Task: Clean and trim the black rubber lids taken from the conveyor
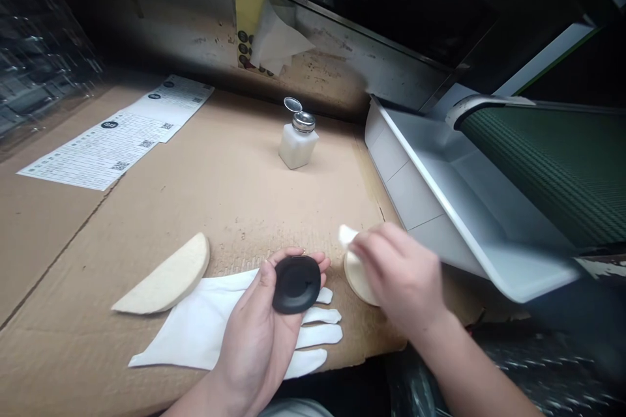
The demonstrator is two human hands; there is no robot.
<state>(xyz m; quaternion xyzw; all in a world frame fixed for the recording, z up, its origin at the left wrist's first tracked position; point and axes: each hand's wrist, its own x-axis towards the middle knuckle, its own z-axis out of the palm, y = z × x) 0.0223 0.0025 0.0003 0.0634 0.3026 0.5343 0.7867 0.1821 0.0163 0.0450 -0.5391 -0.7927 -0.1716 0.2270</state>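
My left hand (257, 332) is palm up with its fingers curled around a smooth, black, rounded case (297, 285). Under that hand a white glove (195, 319) lies flat, its fingers pointing right. My right hand (401, 273), slightly blurred by motion, pinches a small piece of white cloth (347, 235). Just beneath it, partly hidden, is a round cream-coloured pad (358, 279). To the left, a half-moon cream pad (166, 275) rests partly against the glove's cuff.
A squat dispenser bottle (297, 143) with its metal lid flipped up stands on the cardboard-covered table (235, 189). Printed label sheets (98, 150) lie at left, near stacked clear plastic trays (39, 58). At right are a white bin (430, 176) and a green conveyor belt (552, 163).
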